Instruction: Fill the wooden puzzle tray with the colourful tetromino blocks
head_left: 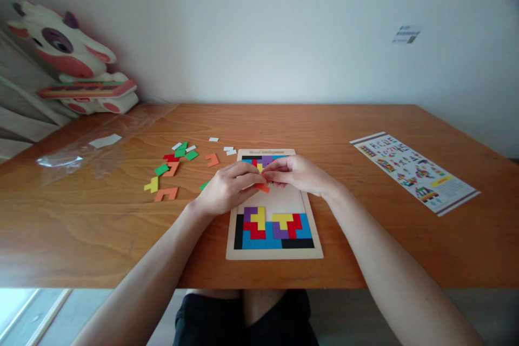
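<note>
A wooden puzzle board [234,251] lies in front of me, its near end filled with blue, red, yellow, purple and black pieces and more pieces at its far end. Above the bare middle of the board, an orange puzzle piece [263,188] shows between my hands, partly covered by fingers. My left hand [232,186] is closed on it from the left, fingers bent. My right hand [298,174] pinches at it from the right, fingertips meeting the left ones. The fingers hide most of the piece's shape.
Loose pieces lie left of the board, among them a yellow piece [152,185], an orange U-shaped piece [166,193] and several green ones. A printed sheet [417,173] lies at right. Clear plastic wrapping [93,146] and a cow-shaped toy keyboard [87,65] are at left.
</note>
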Tool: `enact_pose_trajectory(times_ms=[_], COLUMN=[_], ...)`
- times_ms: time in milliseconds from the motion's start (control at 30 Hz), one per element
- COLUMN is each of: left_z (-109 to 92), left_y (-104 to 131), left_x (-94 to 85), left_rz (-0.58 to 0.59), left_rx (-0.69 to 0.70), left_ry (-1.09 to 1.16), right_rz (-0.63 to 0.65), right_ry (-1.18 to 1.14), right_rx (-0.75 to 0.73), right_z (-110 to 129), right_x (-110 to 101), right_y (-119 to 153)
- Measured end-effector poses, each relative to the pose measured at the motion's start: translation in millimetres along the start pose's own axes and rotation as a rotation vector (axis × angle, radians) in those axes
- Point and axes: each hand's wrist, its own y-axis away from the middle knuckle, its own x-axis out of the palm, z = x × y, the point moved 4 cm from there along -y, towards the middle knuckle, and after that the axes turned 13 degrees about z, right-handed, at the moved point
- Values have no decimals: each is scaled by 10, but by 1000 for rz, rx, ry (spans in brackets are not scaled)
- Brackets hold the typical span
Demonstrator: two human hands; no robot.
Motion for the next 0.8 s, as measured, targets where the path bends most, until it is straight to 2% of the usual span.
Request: enact_pose_trajectory(times_ms=[200, 333, 467, 700, 800], left_z=[109, 91, 37, 19, 29], left_y=[20, 36, 23, 10, 8], left_x=[34, 84, 124, 143, 134], left_rz=[135, 283, 391, 407, 384], left_rx=[-161, -180, -195, -174, -172], left_ry=[-5, 45, 56, 68, 77], right_rz=[64, 159, 175, 255, 238], right_ry=[-57, 15, 39, -40, -39], right_rx=[148, 256, 275, 209, 205], right_z=[-61, -87, -79, -60, -63], right_x=[-6, 61, 83, 138, 122], right_y=[71, 104, 109, 100, 108])
